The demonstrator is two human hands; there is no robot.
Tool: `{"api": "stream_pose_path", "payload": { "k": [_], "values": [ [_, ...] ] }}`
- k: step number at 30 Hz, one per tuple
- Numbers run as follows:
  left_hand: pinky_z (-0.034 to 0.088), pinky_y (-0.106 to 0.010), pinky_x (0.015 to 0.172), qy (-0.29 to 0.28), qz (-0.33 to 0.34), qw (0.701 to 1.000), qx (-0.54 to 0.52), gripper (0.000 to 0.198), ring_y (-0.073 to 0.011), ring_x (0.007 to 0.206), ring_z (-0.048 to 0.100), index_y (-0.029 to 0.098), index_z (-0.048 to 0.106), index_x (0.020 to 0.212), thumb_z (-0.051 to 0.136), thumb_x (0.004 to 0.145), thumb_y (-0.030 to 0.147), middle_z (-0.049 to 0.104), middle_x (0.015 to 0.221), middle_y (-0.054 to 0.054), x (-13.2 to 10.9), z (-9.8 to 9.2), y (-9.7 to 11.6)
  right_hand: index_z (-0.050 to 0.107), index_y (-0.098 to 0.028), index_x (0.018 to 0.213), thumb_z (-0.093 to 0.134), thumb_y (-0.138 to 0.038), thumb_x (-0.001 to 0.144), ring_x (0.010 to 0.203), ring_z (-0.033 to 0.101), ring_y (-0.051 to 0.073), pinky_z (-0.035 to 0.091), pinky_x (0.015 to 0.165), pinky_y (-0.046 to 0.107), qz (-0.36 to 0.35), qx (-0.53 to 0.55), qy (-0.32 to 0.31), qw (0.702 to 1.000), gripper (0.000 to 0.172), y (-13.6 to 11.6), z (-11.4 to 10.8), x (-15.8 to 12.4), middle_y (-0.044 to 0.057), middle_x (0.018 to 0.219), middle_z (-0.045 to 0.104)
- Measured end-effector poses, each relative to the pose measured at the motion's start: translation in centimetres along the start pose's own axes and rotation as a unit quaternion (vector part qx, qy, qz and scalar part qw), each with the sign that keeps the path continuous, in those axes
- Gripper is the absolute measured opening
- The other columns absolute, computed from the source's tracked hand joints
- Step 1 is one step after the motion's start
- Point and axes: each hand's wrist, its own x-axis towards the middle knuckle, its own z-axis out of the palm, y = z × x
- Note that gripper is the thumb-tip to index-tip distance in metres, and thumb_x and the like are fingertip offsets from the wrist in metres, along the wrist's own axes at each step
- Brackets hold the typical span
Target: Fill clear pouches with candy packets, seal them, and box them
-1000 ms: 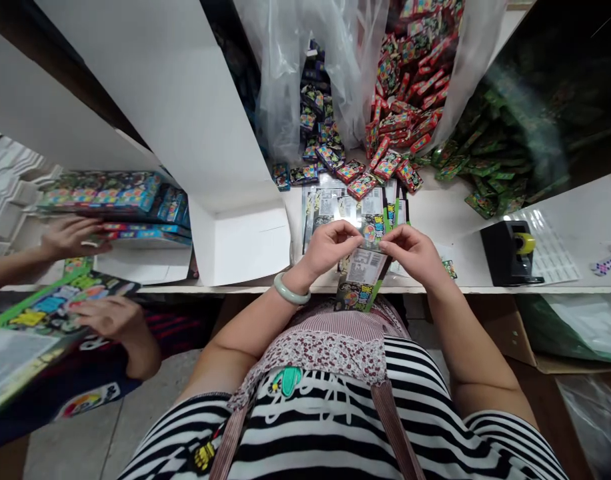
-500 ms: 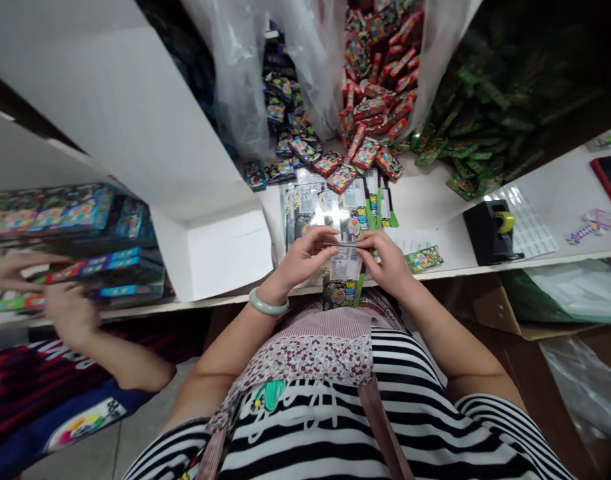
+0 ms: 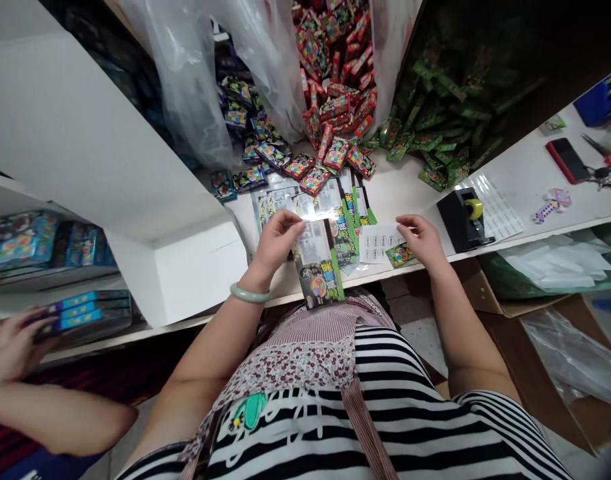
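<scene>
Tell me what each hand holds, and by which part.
The left hand pinches the flat printed packet at its upper left corner. The right hand holds nothing; its fingers rest beside the white label sheet.

The only view comes from a camera worn on the person's head, facing forward and steeply down. The person's own striped top [image 3: 385, 413] fills the near edge, and both forearms run up from it to the left hand [image 3: 278, 233], pinching a flat pack [image 3: 319, 270], and the right hand [image 3: 420, 240], both close below the lens at mid-frame. The white surface [image 3: 410, 190] crosses the middle from left to right, with the red packets [image 3: 335, 67] at the far edge, and the wide lens bends the sides, taking in a co-worker's hand [image 3: 8, 347] at the near left and a red phone [image 3: 565, 160] at the far right.
</scene>
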Motion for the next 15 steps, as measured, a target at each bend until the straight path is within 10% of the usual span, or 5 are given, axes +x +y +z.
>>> {"api": "stream_pose_path", "payload": {
  "k": [9, 15],
  "values": [
    [0.044, -0.039, 0.093, 0.031, 0.074, 0.97, 0.231, 0.014, -0.0246, 0.098, 0.057, 0.021, 0.061, 0.089, 0.069, 0.077, 0.021, 0.064, 0.097, -0.007, 2.9, 2.5, 0.5, 0.065, -0.016, 0.118, 0.065, -0.037, 0.078, 0.088, 0.061, 0.026, 0.051, 0.09, 0.05, 0.007, -0.154, 0.052, 0.987, 0.045, 5.4, -1.9, -1.4, 0.014, 0.104, 0.069],
    [0.044, -0.029, 0.069, -0.308, 0.027, 0.942, 0.134, 0.009, -0.0157, 0.07, 0.058, 0.02, 0.069, 0.086, 0.068, 0.078, 0.025, 0.068, 0.082, -0.001, 0.8, 8.9, 3.0, 0.061, -0.018, 0.122, 0.065, -0.033, 0.076, 0.078, 0.061, 0.02, 0.051, 0.083, 0.041, 0.051, -0.055, 0.059, 0.995, 0.049, 5.3, -1.4, -0.6, 0.002, 0.084, 0.066]
  ]
}}
